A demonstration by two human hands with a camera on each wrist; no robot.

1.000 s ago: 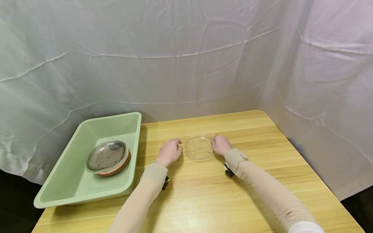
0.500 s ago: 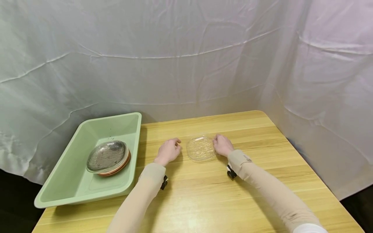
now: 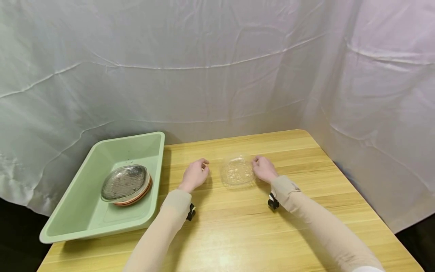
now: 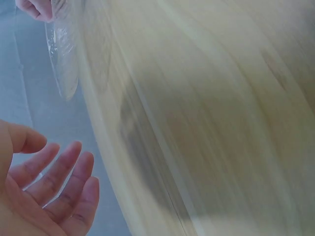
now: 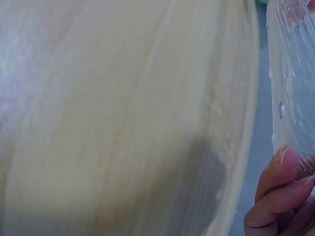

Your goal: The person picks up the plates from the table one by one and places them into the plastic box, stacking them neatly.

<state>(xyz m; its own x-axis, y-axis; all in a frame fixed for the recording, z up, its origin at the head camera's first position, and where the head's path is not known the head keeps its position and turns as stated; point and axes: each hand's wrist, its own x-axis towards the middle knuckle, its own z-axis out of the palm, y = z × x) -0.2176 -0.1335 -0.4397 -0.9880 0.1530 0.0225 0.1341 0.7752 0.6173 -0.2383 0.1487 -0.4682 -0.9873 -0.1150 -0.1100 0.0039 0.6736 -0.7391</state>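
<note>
My right hand pinches the right edge of a clear, rounded plate with a rippled surface. In the right wrist view the plate stands at the right border, with curled fingertips and thumb at its edge. My left hand is to the left of the plate, apart from it and holding nothing. The left wrist view shows that hand with its fingers loosely spread, and the plate beyond them, gripped by the right hand.
A pale green basin stands on the left of the wooden table. Inside it, a dark see-through plate lies on top of plates with orange-brown edges. Grey-white cloth hangs behind the table and along its right side.
My right hand and the clear plate have shifted slightly to the right. My left hand has drawn back a little to the left, widening its gap from the plate.
</note>
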